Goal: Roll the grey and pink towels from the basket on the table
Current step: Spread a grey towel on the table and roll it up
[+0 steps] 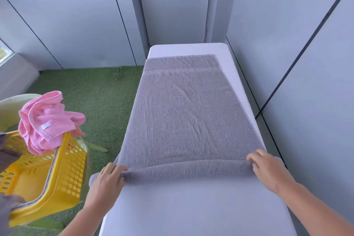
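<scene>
With my left hand and right hand each gripping the first turn of the grey towel, uneven pushing would, I reckon, skew the roll.

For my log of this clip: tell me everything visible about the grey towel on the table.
The grey terry-cloth towel lies flat and lengthwise on the white rectangular table, lightly creased, with a woven band near its far end. Its near edge is turned over into a low roll. The left hand and right hand hold that roll's two ends, fingers curled on it. Its near-left corner overhangs the table edge.
</scene>
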A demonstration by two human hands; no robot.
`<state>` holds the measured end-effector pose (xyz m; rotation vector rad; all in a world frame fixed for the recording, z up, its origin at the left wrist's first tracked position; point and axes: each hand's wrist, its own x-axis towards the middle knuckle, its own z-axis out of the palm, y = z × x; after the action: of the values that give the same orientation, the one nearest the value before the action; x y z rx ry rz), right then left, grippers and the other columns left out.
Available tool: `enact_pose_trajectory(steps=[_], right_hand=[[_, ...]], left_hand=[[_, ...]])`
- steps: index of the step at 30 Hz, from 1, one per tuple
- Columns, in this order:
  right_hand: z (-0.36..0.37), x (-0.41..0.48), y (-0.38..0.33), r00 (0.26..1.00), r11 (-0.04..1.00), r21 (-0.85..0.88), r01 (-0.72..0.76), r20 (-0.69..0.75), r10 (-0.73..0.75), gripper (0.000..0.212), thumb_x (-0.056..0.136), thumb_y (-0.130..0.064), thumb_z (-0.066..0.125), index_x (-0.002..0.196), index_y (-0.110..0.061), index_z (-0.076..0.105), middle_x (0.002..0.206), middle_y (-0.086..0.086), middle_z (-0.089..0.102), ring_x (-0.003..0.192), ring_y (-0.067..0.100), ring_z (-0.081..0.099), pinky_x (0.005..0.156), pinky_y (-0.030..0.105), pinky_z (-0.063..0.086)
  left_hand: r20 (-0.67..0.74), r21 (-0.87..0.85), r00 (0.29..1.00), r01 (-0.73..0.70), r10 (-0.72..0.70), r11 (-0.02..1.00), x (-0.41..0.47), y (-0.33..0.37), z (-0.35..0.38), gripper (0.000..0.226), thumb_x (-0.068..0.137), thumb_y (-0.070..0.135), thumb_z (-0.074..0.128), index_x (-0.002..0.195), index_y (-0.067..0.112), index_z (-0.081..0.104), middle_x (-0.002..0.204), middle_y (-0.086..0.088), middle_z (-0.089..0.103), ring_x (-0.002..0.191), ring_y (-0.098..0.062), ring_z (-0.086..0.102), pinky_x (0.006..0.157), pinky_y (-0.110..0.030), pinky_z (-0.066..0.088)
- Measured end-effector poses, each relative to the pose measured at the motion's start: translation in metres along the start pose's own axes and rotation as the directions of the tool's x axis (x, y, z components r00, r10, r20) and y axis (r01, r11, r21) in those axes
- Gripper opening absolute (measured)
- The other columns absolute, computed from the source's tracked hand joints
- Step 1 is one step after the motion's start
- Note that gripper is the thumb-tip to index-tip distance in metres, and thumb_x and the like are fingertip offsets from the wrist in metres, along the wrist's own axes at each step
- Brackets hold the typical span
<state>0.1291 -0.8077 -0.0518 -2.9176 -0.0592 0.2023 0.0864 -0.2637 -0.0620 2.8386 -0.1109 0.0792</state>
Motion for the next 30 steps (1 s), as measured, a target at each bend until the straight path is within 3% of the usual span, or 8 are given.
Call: enact_pose_trajectory(steps=[6, 9, 12, 15, 21, 23, 25, 30], right_hand=[[0.007, -0.009, 0.003, 0.987, 0.984, -0.087, 0.157, 0.032, -0.154, 0.05, 0.068, -0.013, 0.073, 0.117, -0.023, 0.068, 0.115, -0.015, 0.061, 0.108, 0.014, 0.049, 0.092, 0.028, 0.035], [0.005, -0.007, 0.0, 0.984, 0.971, -0.16, 0.18, 0.021, -0.179, 0.044, 0.055, -0.018, 0.081, 0.097, -0.028, 0.073, 0.094, -0.02, 0.062, 0.09, 0.012, 0.049, 0.076, 0.032, 0.048], [-0.001, -0.004, -0.005, 0.986, 0.956, -0.245, 0.16, 0.081, -0.145, 0.006, 0.068, -0.031, 0.062, 0.073, -0.031, 0.064, 0.074, -0.019, 0.051, 0.078, 0.01, 0.041, 0.062, 0.03, 0.045], [-0.003, -0.006, -0.002, 0.97, 0.962, -0.239, 0.136, 0.227, -0.08, 0.027, 0.08, -0.041, 0.033, 0.066, -0.026, 0.05, 0.079, -0.016, 0.044, 0.085, 0.007, 0.036, 0.067, 0.034, 0.05], [-0.019, -0.005, -0.012, 0.951, 0.994, -0.071, 0.084, 0.304, -0.059, 0.032, 0.092, -0.025, 0.043, 0.06, -0.025, 0.043, 0.081, -0.008, 0.044, 0.071, 0.004, 0.045, 0.063, 0.028, 0.043], [-0.022, -0.002, -0.016, 0.98, 0.999, -0.008, 0.034, 0.195, -0.032, 0.024, 0.088, -0.018, 0.05, 0.074, -0.037, 0.047, 0.083, -0.01, 0.045, 0.068, 0.006, 0.046, 0.061, 0.029, 0.042], [-0.016, -0.001, -0.013, 0.999, 0.998, 0.053, 0.015, 0.041, -0.017, 0.023, 0.084, -0.009, 0.056, 0.081, -0.032, 0.051, 0.085, -0.013, 0.046, 0.072, 0.01, 0.047, 0.062, 0.032, 0.044], [0.0, -0.009, 0.0, 0.986, 0.983, -0.077, 0.165, -0.026, -0.167, 0.031, 0.069, -0.019, 0.063, 0.097, -0.028, 0.07, 0.096, -0.019, 0.061, 0.094, 0.012, 0.06, 0.079, 0.032, 0.044]], left_hand=[[0.115, 0.083, 0.988, -0.112, 0.102, 0.99, -0.005, -0.001, 0.0, 0.045, 0.078, 0.041, 0.052, 0.118, 0.027, 0.069, 0.117, 0.018, 0.059, 0.105, -0.014, 0.052, 0.082, -0.033, 0.053], [0.202, 0.142, 0.977, -0.102, 0.072, 0.985, -0.005, -0.003, 0.001, 0.051, 0.071, 0.044, 0.068, 0.12, 0.028, 0.069, 0.118, 0.02, 0.058, 0.108, -0.013, 0.049, 0.085, -0.037, 0.053], [0.185, 0.159, 0.979, -0.111, 0.081, 0.981, -0.002, -0.002, 0.0, 0.041, 0.072, 0.043, 0.06, 0.109, 0.03, 0.072, 0.108, 0.022, 0.058, 0.103, -0.013, 0.049, 0.082, -0.035, 0.051], [0.141, 0.18, 0.984, -0.134, 0.109, 0.975, -0.003, 0.0, -0.004, 0.028, 0.073, 0.043, 0.049, 0.09, 0.032, 0.069, 0.098, 0.02, 0.052, 0.095, -0.014, 0.048, 0.076, -0.032, 0.041], [0.08, 0.206, 0.994, -0.09, 0.075, 0.974, 0.001, -0.002, -0.005, 0.029, 0.081, 0.039, 0.041, 0.082, 0.035, 0.07, 0.087, 0.017, 0.047, 0.085, -0.016, 0.05, 0.07, -0.034, 0.041], [0.07, 0.211, 0.997, -0.054, 0.04, 0.976, 0.006, -0.002, -0.005, 0.028, 0.079, 0.038, 0.042, 0.092, 0.038, 0.067, 0.088, 0.017, 0.051, 0.086, -0.018, 0.052, 0.068, -0.036, 0.042], [0.049, 0.179, 0.999, -0.02, 0.011, 0.984, 0.01, -0.002, -0.007, 0.027, 0.082, 0.038, 0.041, 0.1, 0.037, 0.061, 0.095, 0.015, 0.053, 0.089, -0.019, 0.053, 0.068, -0.036, 0.045], [0.041, 0.149, 0.999, -0.038, 0.032, 0.988, 0.009, 0.002, -0.009, 0.027, 0.086, 0.04, 0.042, 0.102, 0.034, 0.063, 0.103, 0.017, 0.056, 0.095, -0.017, 0.054, 0.065, -0.031, 0.039]])
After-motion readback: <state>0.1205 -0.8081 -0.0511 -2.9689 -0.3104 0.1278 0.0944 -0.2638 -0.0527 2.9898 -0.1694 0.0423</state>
